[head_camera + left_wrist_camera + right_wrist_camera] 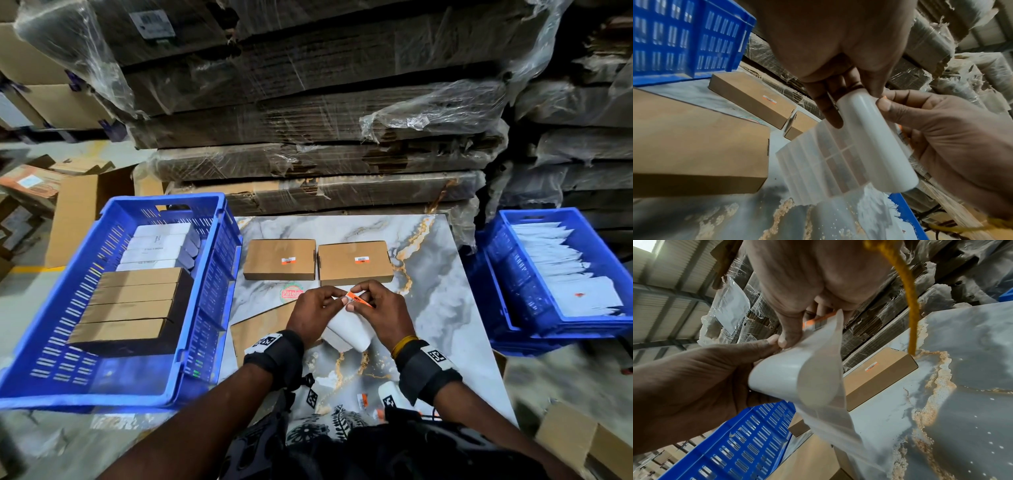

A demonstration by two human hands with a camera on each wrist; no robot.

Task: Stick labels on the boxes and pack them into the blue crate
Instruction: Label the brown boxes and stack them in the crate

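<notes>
My left hand [334, 297] grips a curled white backing strip [349, 333] just above the marble table [445, 308]. My right hand [363, 292] pinches an orange and white label [359, 300] at the strip's top edge. In the left wrist view my left hand [838, 104] curls round the rolled strip [875, 142]. In the right wrist view my right hand [795, 332] pinches the label [818, 321]. Two brown boxes [281, 259] [355, 262] lie side by side beyond my hands, each bearing a label. A third brown box [257, 330] lies partly hidden under my left hand. The blue crate [219, 260] at left holds several brown and white boxes.
A second blue crate [534, 213] at the right holds white sheets. Shrink-wrapped stacks of flat cardboard [308, 120] rise right behind the table. A loose label [362, 401] lies near the table's front edge. A brown carton [589, 442] sits on the floor at bottom right.
</notes>
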